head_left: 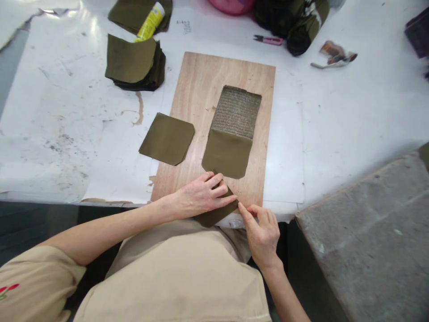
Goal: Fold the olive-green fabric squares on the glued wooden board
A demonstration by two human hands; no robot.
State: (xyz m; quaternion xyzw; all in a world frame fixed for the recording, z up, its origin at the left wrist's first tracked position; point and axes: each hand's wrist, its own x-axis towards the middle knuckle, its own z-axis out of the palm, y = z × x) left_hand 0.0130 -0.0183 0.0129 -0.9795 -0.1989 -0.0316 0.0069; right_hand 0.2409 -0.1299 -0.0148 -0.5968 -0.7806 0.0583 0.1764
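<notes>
At the near end of the board, a dark olive fabric piece [214,217] lies at a slant with its folded edge running under my hands. My left hand [203,194] rests across it, fingers apart and pressing it down, one finger reaching toward its right corner. That corner is pinched between the thumb and finger of my right hand [261,228]. Just beyond my left fingertips lies an olive pocket-shaped piece [229,152], smooth in its lower half. A grey, ribbed-looking panel [237,109] forms its upper half. The underside of the fabric I hold is hidden.
A wooden board [197,85] lies on the white-covered table [284,134]. Cut olive pieces [167,138] overlap its left edge; a taller stack [130,62] stands behind. Farther back are a yellow tube [149,22], pink thread snips [268,40] and a pink bowl [232,4]. A grey surface [372,237] juts in at right.
</notes>
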